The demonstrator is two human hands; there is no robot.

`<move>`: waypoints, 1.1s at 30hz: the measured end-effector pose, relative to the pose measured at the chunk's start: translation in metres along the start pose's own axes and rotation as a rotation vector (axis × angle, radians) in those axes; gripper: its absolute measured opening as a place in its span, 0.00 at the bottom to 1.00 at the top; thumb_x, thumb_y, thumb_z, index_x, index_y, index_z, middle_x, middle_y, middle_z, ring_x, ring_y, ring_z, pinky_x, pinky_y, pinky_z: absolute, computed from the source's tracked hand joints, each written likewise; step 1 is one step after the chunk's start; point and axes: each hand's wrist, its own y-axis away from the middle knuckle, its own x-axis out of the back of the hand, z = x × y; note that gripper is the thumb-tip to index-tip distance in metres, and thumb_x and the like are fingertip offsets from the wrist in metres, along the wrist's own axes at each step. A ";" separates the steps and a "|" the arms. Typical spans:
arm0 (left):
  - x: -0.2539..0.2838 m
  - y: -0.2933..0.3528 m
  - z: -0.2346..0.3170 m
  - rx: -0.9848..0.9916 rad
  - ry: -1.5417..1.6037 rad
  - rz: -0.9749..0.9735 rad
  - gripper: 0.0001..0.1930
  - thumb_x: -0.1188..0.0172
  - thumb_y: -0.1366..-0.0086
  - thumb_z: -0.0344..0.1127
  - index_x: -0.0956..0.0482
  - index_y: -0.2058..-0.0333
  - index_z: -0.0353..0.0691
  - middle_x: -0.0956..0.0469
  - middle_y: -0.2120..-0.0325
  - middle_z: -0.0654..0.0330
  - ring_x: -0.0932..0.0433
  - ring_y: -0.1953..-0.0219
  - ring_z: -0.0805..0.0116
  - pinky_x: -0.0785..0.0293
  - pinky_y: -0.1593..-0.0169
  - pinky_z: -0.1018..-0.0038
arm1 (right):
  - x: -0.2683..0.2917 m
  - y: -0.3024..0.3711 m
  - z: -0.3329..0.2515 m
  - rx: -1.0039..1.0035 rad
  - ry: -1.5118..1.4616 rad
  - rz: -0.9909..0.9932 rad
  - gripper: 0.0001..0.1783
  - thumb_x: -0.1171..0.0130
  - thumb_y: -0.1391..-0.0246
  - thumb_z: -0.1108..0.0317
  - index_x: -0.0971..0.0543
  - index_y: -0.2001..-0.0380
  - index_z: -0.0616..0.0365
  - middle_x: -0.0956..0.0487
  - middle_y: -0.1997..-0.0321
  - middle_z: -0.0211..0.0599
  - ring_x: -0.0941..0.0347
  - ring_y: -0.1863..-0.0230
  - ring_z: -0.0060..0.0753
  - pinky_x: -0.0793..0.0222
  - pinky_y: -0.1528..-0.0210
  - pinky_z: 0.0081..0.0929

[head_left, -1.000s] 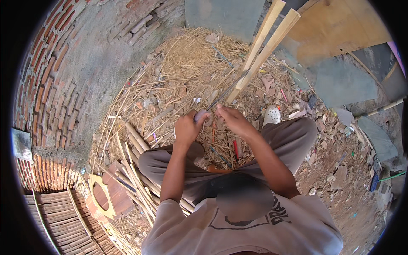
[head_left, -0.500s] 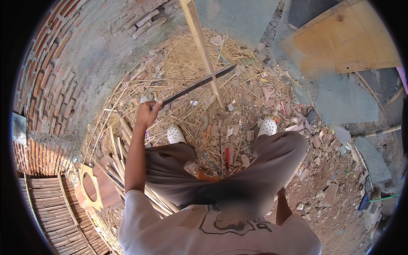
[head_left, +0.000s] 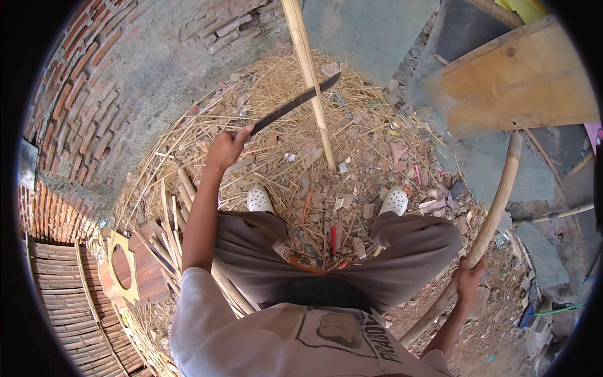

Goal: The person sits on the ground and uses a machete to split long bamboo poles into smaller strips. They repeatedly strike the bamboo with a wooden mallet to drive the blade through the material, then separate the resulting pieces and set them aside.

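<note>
My left hand (head_left: 227, 149) is closed on the handle end of a machete (head_left: 286, 113), whose long dark blade points up and to the right. The blade crosses an upright, pale wooden post (head_left: 312, 69) in front of me; I cannot tell whether they touch. On the right, my right hand (head_left: 470, 278) grips a long, slightly curved wooden pole (head_left: 496, 207) around its middle. That pole slants from beside my hip up toward the leaning boards, and my shirt and arm hide its lower end.
Straw and rubble (head_left: 276, 81) cover the ground around my white clogs. A brick wall (head_left: 81, 113) rises at left. Sticks (head_left: 169, 232) and a pale frame with a round hole (head_left: 123, 270) lie at lower left. Boards (head_left: 502, 75) lean at the right.
My right hand has come out from beside my thigh and now holds the wooden pole. My left hand has shifted slightly up, and the blade crosses the post at a steeper slant.
</note>
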 end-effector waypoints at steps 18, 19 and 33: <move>-0.001 0.021 0.008 -0.054 -0.129 -0.052 0.45 0.50 0.46 0.81 0.17 0.76 0.33 0.19 0.76 0.43 0.18 0.68 0.44 0.23 0.61 0.55 | -0.100 -0.006 -0.262 0.063 -0.033 -0.922 0.20 0.43 0.45 0.73 0.31 0.50 0.66 0.27 0.76 0.34 0.30 0.85 0.25 0.30 0.83 0.27; -0.003 0.020 0.006 -0.056 -0.146 -0.055 0.45 0.50 0.46 0.81 0.17 0.76 0.34 0.19 0.76 0.43 0.18 0.68 0.45 0.22 0.61 0.55 | -0.093 -0.006 -0.270 0.151 -0.078 -0.821 0.19 0.43 0.45 0.73 0.31 0.50 0.67 0.27 0.77 0.35 0.30 0.85 0.25 0.30 0.83 0.27; -0.004 0.025 -0.012 -0.059 -0.145 -0.065 0.45 0.50 0.45 0.79 0.18 0.77 0.31 0.20 0.78 0.41 0.18 0.70 0.43 0.23 0.62 0.54 | -0.087 -0.022 -0.287 0.150 -0.114 -0.764 0.24 0.42 0.45 0.74 0.34 0.45 0.67 0.27 0.75 0.35 0.31 0.84 0.25 0.31 0.82 0.26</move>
